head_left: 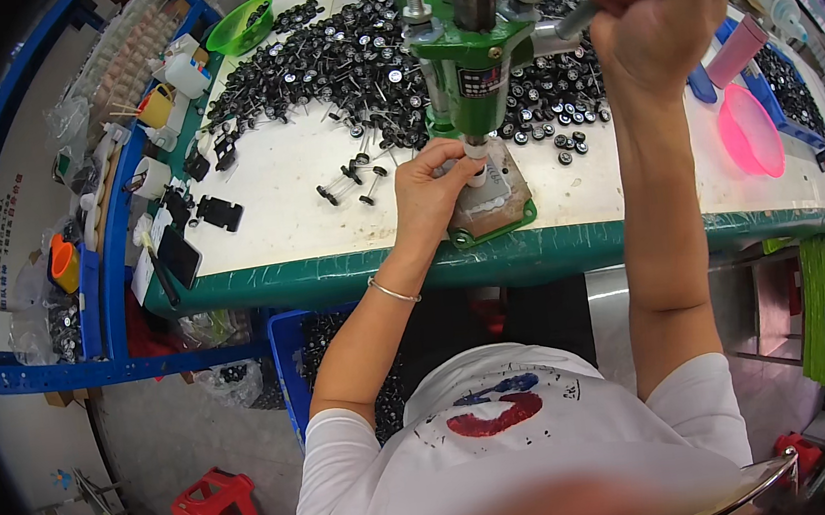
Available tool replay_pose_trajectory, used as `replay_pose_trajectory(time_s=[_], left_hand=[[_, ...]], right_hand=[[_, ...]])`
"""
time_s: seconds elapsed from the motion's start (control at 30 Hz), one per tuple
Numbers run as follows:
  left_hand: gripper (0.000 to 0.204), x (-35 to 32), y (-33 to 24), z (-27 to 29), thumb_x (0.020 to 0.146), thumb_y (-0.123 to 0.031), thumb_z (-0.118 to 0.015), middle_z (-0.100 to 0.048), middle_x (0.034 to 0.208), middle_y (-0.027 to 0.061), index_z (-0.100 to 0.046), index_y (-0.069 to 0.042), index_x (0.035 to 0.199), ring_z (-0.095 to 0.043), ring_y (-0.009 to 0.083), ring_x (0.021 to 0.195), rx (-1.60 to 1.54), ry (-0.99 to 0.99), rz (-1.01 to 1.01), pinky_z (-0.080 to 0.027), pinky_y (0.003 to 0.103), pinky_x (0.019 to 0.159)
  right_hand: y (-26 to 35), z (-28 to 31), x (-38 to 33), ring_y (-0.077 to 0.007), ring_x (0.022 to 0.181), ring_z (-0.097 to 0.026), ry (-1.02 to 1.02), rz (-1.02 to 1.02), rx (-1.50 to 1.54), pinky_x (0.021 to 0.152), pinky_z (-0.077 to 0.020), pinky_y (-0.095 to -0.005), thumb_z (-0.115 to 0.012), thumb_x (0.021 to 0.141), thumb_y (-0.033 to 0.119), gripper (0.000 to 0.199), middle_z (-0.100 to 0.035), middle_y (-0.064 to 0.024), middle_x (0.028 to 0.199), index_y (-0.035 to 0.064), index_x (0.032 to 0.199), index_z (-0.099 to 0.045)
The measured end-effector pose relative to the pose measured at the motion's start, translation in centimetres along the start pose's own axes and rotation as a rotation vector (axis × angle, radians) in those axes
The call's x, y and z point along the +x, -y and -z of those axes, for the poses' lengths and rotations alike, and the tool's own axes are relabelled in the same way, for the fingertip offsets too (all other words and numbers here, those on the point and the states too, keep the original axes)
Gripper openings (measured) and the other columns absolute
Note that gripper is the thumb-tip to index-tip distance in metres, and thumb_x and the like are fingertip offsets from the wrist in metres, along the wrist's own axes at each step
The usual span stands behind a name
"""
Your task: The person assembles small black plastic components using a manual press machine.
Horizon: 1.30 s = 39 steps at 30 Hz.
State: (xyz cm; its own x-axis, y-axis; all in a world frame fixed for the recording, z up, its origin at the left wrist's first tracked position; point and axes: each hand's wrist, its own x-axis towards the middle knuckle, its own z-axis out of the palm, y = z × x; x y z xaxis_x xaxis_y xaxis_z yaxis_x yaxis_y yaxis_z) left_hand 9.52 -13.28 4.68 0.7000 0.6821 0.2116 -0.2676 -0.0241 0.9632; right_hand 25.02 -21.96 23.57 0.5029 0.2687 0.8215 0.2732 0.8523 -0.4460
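A green hand-lever press [456, 47] stands at the front of the table, its ram pointing down at a worn metal base [496, 210]. My left hand [426, 194] is at the lower end of the ram, thumb and fingers pinched together. A small dark part shows at those fingertips, too covered to name. Raised at the upper right, my right hand [656, 6] is wrapped round the press's lever [577, 21]. Behind and beside the press lies a big heap of small black wheels [313, 75], some on thin metal axles. Several wheel-and-axle pieces [352, 178] lie apart, left of my left hand.
A green basket [227, 38] stands at the far left, pink bowl [747, 134] at the right. A phone [178, 256] lies by the blue rack [109, 259]. Below the table are a blue crate [290, 371] and, farther left, a red stool [216, 509].
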Motion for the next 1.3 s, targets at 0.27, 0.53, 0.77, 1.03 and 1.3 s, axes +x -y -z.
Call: replay_pose_trajectory(time_s=[0.27,0.53,0.77,1.03,1.3], left_hand=[[0.015,-0.4,0.6,-0.1,0.078,-0.007,-0.073,-0.065,0.081,0.0013,-0.072,0.0,0.092,-0.06,0.0076,0.069,-0.01,-0.078,0.133,-0.048,0.021,0.065],[0.016,0.4,0.4,-0.7,0.079,-0.008,-0.074,-0.067,0.08,0.002,-0.07,0.0,0.092,-0.06,0.0066,0.07,-0.11,-0.052,0.159,-0.048,0.021,0.064],[0.011,0.1,0.5,6.0,0.079,-0.008,-0.073,-0.069,0.078,0.0038,-0.069,0.001,0.084,-0.061,0.0084,0.071,0.066,-0.199,0.13,-0.048,0.022,0.066],[0.009,-0.5,-0.1,8.5,0.076,-0.016,-0.069,-0.067,0.071,0.0026,-0.071,-0.006,0.077,-0.057,0.0181,0.07,1.341,-0.205,-0.101,-0.04,0.034,0.074],[0.013,2.9,2.8,8.5,0.073,-0.023,-0.07,-0.066,0.073,0.0036,-0.073,-0.011,0.07,-0.057,0.0235,0.079,1.504,-0.324,-0.341,-0.037,0.039,0.079]], right_hand=[[-0.4,-0.5,-1.0,-0.0079,0.044,-0.017,-0.037,0.031,0.029,0.042,-0.0143,-0.0268,-0.053,0.089,0.022,0.036,-0.025,0.0024,0.053,0.0124,0.062,-0.032],[-5.0,2.4,6.3,-0.006,0.047,-0.035,0.075,-0.534,0.354,0.043,-0.0286,-0.0231,-0.058,0.093,0.021,0.025,-0.042,0.0038,0.059,0.0101,0.072,-0.05],[-4.6,-2.1,3.8,-0.0075,0.061,-0.053,-0.11,-0.636,-0.155,0.053,-0.0423,-0.0215,-0.058,0.095,0.022,0.019,-0.057,0.001,0.072,0.0041,0.089,-0.062],[-3.8,7.2,-4.4,-0.0057,0.064,-0.049,-0.133,-0.47,-0.548,0.055,-0.0391,-0.0214,-0.057,0.096,0.028,0.028,-0.053,0.0006,0.078,0.0028,0.105,-0.065],[-4.2,15.7,-16.8,-0.0167,0.067,-0.057,0.362,-0.584,-1.135,0.062,-0.0466,-0.0298,-0.063,0.088,0.016,0.017,-0.061,-0.0054,0.083,0.0065,0.102,-0.064]])
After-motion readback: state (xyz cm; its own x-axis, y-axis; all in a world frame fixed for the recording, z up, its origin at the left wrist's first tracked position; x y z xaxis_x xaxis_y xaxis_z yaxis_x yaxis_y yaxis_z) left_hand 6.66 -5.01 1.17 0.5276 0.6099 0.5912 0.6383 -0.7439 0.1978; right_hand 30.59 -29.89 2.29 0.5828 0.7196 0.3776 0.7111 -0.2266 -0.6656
